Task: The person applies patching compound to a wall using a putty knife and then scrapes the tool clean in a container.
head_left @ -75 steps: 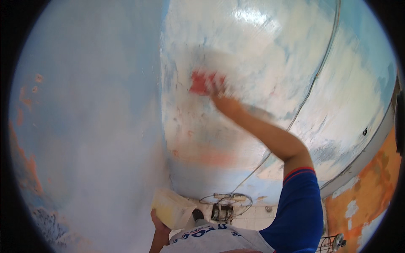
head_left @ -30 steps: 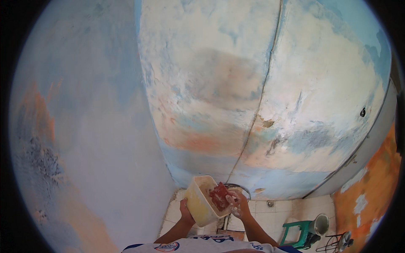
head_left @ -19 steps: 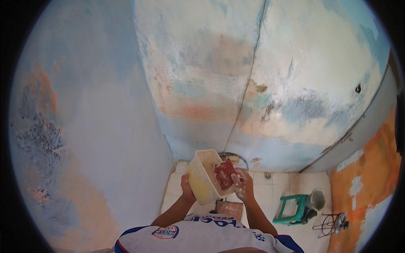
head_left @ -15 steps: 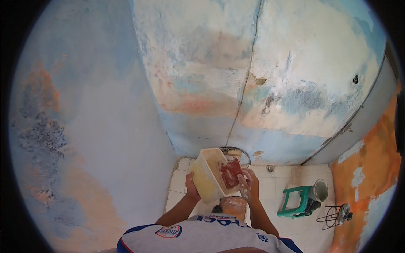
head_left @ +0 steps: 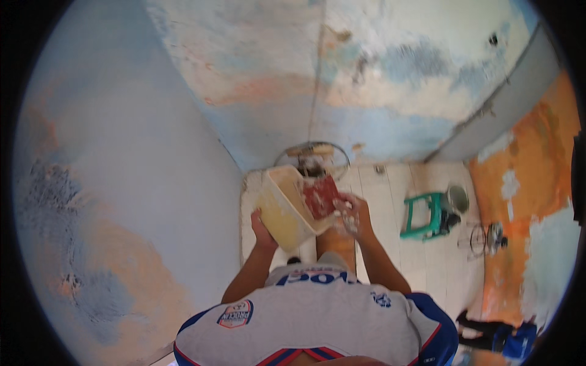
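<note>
A yellowish rectangular plastic tub (head_left: 276,215) is tilted in front of my body, its open top turned toward my right. My left hand (head_left: 262,230) grips the tub's left side, with part of the fingers hidden beneath it. In my right hand (head_left: 354,215) is a flat red spreader (head_left: 320,197), smeared with pale paste and held at the tub's opening. Pale paste also coats the fingers of that hand. How much lies inside the tub is hard to make out.
Patchy, peeling walls rise on the left (head_left: 152,158), ahead (head_left: 390,122) and right. On the tiled floor stand a green plastic stool (head_left: 430,215), a grey bucket (head_left: 458,199) and a wire-framed stand (head_left: 482,239). A round fan-like guard (head_left: 342,152) is beyond the tub.
My view has tipped downward, so more of my shirt and the floor shows. Both hands still hold the tub and spreader, and the spreader stays at the tub's opening.
</note>
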A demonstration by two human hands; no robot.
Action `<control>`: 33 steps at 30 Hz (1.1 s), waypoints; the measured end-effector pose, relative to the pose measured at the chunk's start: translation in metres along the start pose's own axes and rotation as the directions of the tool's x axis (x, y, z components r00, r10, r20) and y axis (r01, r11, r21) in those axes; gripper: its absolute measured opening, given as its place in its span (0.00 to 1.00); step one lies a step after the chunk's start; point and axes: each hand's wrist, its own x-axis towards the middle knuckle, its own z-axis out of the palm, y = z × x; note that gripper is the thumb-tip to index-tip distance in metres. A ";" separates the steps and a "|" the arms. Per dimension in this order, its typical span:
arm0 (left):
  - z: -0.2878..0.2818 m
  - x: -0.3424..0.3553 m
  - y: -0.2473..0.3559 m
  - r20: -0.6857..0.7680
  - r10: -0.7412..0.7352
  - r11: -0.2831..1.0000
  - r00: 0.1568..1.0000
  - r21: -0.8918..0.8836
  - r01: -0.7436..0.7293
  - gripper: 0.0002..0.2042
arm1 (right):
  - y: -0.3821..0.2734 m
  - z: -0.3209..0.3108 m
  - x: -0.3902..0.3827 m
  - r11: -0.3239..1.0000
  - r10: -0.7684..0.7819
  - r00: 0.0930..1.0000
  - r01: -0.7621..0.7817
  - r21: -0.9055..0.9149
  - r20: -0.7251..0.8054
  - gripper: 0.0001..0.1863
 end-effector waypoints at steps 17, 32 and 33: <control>0.138 0.041 -0.327 0.147 -0.422 0.899 0.895 0.194 0.392 0.36 | 0.014 -0.315 -0.126 0.999 0.025 0.919 -0.040 -0.031 -0.394 0.13; 0.242 0.103 -0.592 0.000 -0.569 0.804 0.823 0.212 0.556 0.35 | 0.043 -0.632 -0.109 0.822 0.288 0.762 0.114 0.558 -0.580 0.16; 0.244 0.113 -0.603 0.000 -0.570 0.803 0.822 0.215 0.556 0.35 | 0.045 -0.649 -0.099 0.809 0.299 0.754 0.126 0.575 -0.585 0.16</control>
